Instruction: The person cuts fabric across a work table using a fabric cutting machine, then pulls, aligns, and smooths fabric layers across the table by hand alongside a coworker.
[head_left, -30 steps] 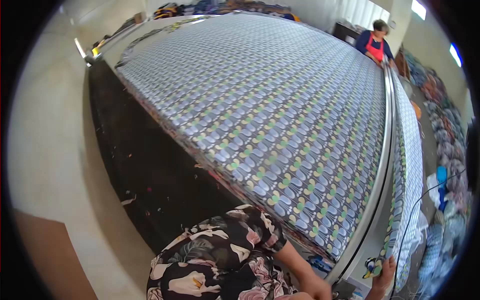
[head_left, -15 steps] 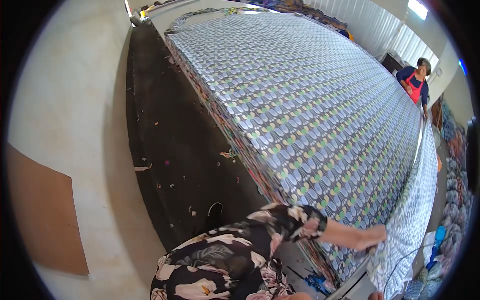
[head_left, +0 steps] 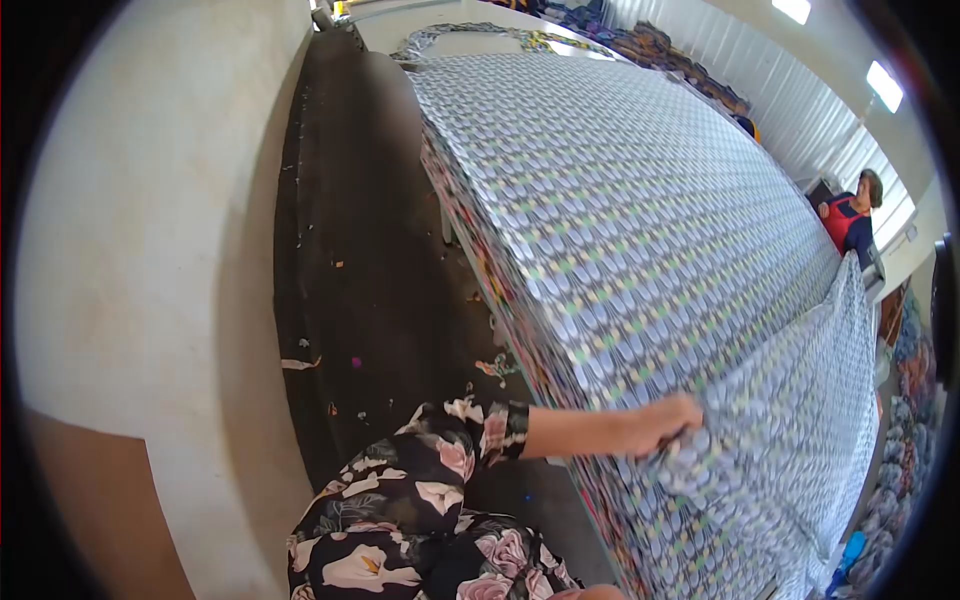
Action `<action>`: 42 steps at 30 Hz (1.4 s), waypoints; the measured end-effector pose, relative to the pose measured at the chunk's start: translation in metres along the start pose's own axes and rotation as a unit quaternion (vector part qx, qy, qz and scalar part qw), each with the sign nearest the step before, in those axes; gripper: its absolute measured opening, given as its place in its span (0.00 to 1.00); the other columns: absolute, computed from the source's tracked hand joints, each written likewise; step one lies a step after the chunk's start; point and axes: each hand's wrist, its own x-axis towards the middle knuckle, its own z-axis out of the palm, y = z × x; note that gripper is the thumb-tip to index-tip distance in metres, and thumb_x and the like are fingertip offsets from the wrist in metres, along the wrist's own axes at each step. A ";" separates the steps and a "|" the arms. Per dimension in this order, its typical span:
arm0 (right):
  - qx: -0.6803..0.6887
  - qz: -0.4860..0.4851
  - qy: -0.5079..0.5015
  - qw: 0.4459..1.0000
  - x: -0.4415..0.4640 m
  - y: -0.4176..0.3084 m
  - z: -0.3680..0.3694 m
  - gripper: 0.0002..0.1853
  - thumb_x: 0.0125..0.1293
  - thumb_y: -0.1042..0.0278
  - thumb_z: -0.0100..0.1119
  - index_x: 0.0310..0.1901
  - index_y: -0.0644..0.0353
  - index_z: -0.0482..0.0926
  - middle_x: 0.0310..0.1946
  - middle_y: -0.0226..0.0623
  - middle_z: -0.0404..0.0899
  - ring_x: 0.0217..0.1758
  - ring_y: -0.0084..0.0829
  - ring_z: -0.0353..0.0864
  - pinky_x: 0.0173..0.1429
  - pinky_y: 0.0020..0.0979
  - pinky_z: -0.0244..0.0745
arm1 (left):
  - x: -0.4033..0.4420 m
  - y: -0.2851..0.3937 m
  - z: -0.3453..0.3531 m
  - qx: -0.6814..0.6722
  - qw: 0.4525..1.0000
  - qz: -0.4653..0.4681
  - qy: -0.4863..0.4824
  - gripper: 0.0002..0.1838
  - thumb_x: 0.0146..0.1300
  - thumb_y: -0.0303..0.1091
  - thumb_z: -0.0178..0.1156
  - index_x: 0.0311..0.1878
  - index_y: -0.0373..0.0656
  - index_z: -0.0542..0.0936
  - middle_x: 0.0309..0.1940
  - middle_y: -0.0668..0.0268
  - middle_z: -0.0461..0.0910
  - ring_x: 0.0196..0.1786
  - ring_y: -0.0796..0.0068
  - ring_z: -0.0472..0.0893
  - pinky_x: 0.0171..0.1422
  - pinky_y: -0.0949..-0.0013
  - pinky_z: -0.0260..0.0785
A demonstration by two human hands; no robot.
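Note:
Patterned fabric (head_left: 600, 200) in blue, grey and green lies over a thick stack of cloth layers on a long table. My left hand (head_left: 665, 422), at the end of a bare forearm with a floral sleeve, is closed on the edge of a loose top sheet (head_left: 790, 410) of the same pattern. That sheet is lifted and creased, running back along the right side towards a co-worker. Only a small bit of skin shows at the bottom edge of the view; my right hand cannot be made out.
A co-worker (head_left: 850, 218) in a red apron stands at the far right, beside the fabric. Bundled cloth (head_left: 900, 470) lines the right side. Scraps dot the dark floor (head_left: 370, 280) between the table and the left wall (head_left: 150, 230).
My left hand has moved forward and left, pulling the loose sheet over the stack from the right end. The view has turned, and my right hand has left the frame.

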 end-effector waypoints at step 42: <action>0.011 -0.509 -0.239 0.827 0.091 -0.877 0.818 0.26 0.48 0.84 0.55 0.53 0.56 0.75 0.21 0.43 0.75 0.23 0.43 0.76 0.30 0.33 0.70 | -0.231 0.682 -0.631 0.265 0.928 0.145 0.220 0.15 0.59 0.29 0.56 0.50 0.37 0.74 0.33 0.70 0.76 0.34 0.80 0.75 0.40 0.74 0.67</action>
